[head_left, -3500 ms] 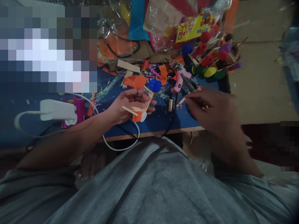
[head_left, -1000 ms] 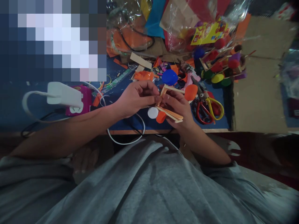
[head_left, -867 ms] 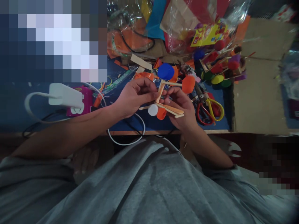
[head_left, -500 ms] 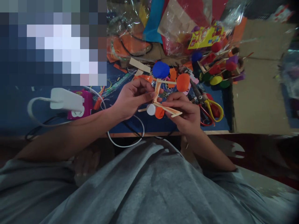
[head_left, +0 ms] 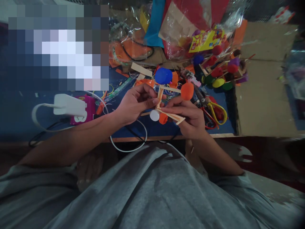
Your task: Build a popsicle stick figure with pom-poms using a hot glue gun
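Both my hands hold a small frame of wooden craft sticks (head_left: 172, 116) above the table. My left hand (head_left: 134, 103) pinches its upright part between thumb and fingers. Closed around the lower, slanting part is my right hand (head_left: 188, 116), its fingers behind the sticks. An orange round piece (head_left: 187, 91) sits at the end of the stick that reaches right. Below the frame's corner I see a white round cap (head_left: 154, 115) and a second orange piece (head_left: 163, 118). Just beyond lies a blue round piece (head_left: 163, 75); whether it is joined to the frame I cannot tell.
Scissors (head_left: 211, 108) with red and yellow handles lie right of my right hand. Behind them is a pile of coloured pieces and sticks (head_left: 224, 68). Cardboard (head_left: 264, 86) covers the right side. A white charger (head_left: 69, 105) with its cable stands left, in a magenta block (head_left: 90, 106).
The view has shifted slightly, so the scene sits a little lower. My hands keep their hold on the stick frame, which has tilted only slightly.
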`<state>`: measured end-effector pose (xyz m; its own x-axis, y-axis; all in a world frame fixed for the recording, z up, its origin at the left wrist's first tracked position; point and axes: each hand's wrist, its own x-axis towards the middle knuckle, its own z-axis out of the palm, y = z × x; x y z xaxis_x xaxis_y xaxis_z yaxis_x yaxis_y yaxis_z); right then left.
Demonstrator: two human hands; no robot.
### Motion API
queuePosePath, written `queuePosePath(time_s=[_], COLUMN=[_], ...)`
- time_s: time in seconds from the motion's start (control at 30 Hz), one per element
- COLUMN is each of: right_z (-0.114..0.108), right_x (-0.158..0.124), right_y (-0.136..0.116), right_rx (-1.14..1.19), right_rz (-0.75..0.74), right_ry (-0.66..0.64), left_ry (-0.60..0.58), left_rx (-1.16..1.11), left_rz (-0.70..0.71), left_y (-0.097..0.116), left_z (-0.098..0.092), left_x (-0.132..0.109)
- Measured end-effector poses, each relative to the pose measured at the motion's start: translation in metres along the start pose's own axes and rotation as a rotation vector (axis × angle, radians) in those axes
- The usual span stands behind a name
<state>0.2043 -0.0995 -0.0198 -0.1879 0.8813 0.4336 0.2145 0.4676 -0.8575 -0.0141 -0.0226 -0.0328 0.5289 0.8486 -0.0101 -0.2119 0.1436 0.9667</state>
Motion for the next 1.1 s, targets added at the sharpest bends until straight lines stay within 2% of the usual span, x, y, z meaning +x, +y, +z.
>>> queuePosePath(time_s=[0.3,0.4,0.5,0.67,0.97,1.1], right_z=[-0.005,-0.003,0.005,0.019,0.023,0.026], right_x=[-0.004,-0.001,0.008,0.023,0.027,0.028], right_y=[0.001,0.0,-0.001,-0.005,-0.009,-0.006], right_rx=[0.028,0.072,0.264,0.497,0.517,0.559], right_rz=[0.012,0.143,0.373,0.612,0.697,0.716], right_ry=[-0.017,0.072,0.219,0.109,0.135,0.187], left_ry=[-0.042,-0.06,-0.088,-0.119,-0.151,-0.177], left_rx=[-0.074,-0.134,-0.148,-0.212,-0.206,-0.208], left_rz=[-0.034,-0.073,-0.109,-0.142,-0.151,-0.154], left_y=[0.002,0.001,-0.001,-0.001,-0.002,-0.002], left_z=[0.0,-0.001,-0.001,0.002,0.001,0.001], left_x=[0.0,0.0,0.0,0.0,0.0,-0.001])
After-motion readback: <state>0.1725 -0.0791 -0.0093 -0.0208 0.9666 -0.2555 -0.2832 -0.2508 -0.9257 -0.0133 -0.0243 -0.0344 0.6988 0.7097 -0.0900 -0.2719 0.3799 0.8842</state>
